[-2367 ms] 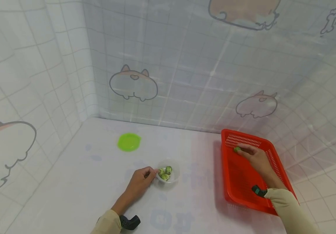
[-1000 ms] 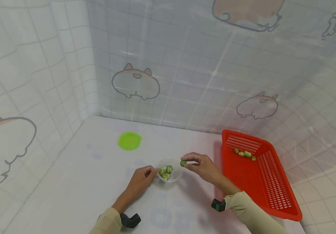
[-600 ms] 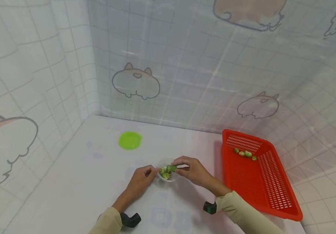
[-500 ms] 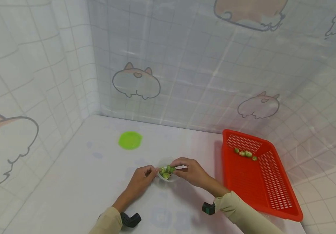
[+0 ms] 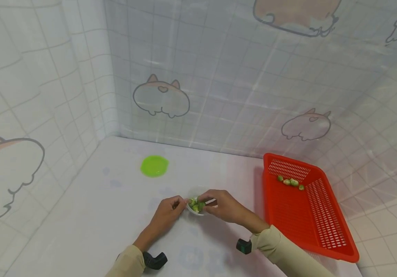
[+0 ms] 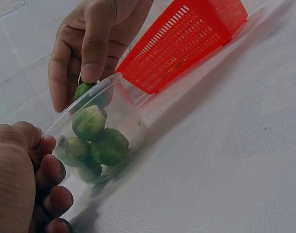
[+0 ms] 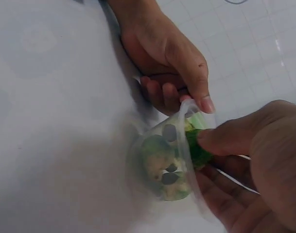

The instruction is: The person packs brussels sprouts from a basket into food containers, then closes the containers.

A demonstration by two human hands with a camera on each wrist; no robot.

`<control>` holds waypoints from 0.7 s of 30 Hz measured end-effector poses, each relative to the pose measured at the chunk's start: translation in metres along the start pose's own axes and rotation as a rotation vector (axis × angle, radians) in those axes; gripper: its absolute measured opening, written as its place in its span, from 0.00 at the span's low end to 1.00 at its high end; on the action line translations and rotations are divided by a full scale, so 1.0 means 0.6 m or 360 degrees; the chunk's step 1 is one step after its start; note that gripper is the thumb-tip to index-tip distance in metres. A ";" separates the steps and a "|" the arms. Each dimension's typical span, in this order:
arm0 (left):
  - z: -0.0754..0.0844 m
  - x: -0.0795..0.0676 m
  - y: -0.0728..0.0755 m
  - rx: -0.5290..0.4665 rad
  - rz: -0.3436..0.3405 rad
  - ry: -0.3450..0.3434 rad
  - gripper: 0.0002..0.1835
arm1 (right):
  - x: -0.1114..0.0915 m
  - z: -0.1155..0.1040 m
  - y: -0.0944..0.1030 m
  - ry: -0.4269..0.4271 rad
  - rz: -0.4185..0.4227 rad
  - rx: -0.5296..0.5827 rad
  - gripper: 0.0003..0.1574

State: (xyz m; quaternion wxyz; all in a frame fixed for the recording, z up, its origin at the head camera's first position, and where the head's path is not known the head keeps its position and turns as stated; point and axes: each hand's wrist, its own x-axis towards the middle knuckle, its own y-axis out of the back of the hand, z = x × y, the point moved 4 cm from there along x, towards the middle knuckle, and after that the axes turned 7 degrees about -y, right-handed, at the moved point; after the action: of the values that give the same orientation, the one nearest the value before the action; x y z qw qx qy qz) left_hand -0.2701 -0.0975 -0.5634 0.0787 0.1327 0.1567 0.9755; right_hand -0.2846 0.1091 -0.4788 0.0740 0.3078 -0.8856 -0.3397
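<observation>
A clear round plastic tub (image 6: 130, 116) stands on the white table with several green Brussels sprouts (image 6: 109, 147) inside. My left hand (image 5: 166, 211) pinches its rim between thumb and curled fingers, from the left side. In the right wrist view my right hand (image 7: 264, 160) has thumb and fingers around another Brussels sprout (image 7: 198, 149), right at the tub's mouth. From the head view, the right hand (image 5: 224, 206) covers the right part of the tub, and the held sprout overlaps the ones inside.
To the right stands a red perforated plastic basket (image 5: 298, 223) with several more sprouts (image 5: 294, 182) at its far end. A bright green lid (image 5: 154, 166) lies flat at the back left. Patterned sheeting (image 5: 219, 77) forms walls at the back and sides.
My right hand has carried a Brussels sprout left from the red basket to the tub, then lowered it into the opening. My left hand stays at the rim.
</observation>
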 end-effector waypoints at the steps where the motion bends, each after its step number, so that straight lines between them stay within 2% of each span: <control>1: 0.000 0.000 0.000 -0.0005 -0.0001 0.0000 0.23 | 0.000 -0.001 0.000 -0.0005 -0.0019 -0.0024 0.21; 10: -0.005 0.001 -0.003 -0.0004 -0.0007 -0.0007 0.22 | 0.001 -0.011 -0.004 -0.0030 -0.0136 -0.0230 0.22; 14: -0.007 0.001 -0.004 0.0000 -0.0010 -0.0011 0.21 | -0.002 -0.018 -0.005 0.0002 -0.0145 -0.0337 0.21; 21: -0.005 0.000 -0.002 0.0001 -0.0003 -0.0004 0.22 | -0.002 -0.021 -0.006 0.0045 -0.0123 -0.0373 0.19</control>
State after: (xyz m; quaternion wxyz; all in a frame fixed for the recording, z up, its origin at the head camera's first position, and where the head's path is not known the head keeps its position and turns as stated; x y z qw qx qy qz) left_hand -0.2708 -0.0973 -0.5663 0.0799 0.1338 0.1570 0.9752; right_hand -0.2774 0.1008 -0.4714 0.1088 0.3358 -0.8262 -0.4391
